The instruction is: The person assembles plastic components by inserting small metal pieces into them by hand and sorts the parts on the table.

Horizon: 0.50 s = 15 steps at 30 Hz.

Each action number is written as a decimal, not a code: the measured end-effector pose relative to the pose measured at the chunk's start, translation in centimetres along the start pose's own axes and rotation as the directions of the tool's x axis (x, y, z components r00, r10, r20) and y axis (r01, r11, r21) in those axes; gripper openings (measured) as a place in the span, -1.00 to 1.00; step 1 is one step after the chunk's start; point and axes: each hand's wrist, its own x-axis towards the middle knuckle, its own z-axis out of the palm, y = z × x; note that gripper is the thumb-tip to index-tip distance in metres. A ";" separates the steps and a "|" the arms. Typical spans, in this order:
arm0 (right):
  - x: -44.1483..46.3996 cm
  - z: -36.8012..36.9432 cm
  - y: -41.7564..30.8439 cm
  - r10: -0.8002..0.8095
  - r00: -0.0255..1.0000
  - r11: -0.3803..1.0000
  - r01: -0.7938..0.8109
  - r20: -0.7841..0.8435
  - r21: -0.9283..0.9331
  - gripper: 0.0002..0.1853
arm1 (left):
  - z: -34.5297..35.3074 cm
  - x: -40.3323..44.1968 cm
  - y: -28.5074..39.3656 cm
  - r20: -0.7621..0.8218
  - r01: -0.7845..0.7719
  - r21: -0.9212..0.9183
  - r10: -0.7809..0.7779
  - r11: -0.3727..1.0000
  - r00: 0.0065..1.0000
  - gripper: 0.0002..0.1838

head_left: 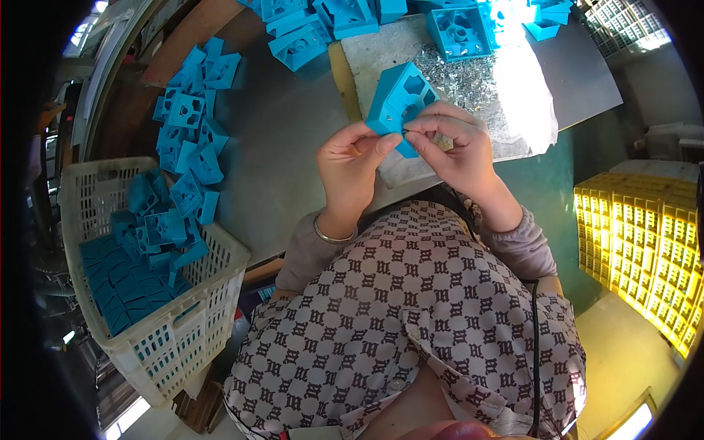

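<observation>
The left hand (350, 165) and right hand (458, 150), fingers nearly closed, pinch a blue boxy plastic piece (400, 99) between them.

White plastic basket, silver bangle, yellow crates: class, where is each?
White plastic basket (220, 293): head view, side wall below the rim.
Silver bangle (331, 238): head view, lower curve.
Yellow crates (638, 242): head view, stack's middle.
</observation>
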 end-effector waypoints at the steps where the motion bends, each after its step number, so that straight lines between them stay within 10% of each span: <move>1: -0.1 0.1 0.0 -0.033 0.999 0.998 0.032 -0.006 -0.044 -0.89 | -0.1 0.0 -0.1 -0.002 0.002 -0.002 -0.002 1.000 1.000 -0.79; 8: 0.1 0.3 -0.5 -0.294 0.955 0.889 0.288 0.037 -0.356 -0.82 | 0.0 -0.4 0.2 0.013 -0.096 0.144 0.095 0.985 0.995 -0.82; 15: -0.1 0.7 -0.4 -0.195 0.975 0.906 0.219 0.102 -0.362 -0.84 | -0.7 -0.6 0.5 0.160 -0.289 0.459 0.241 0.840 0.957 -0.79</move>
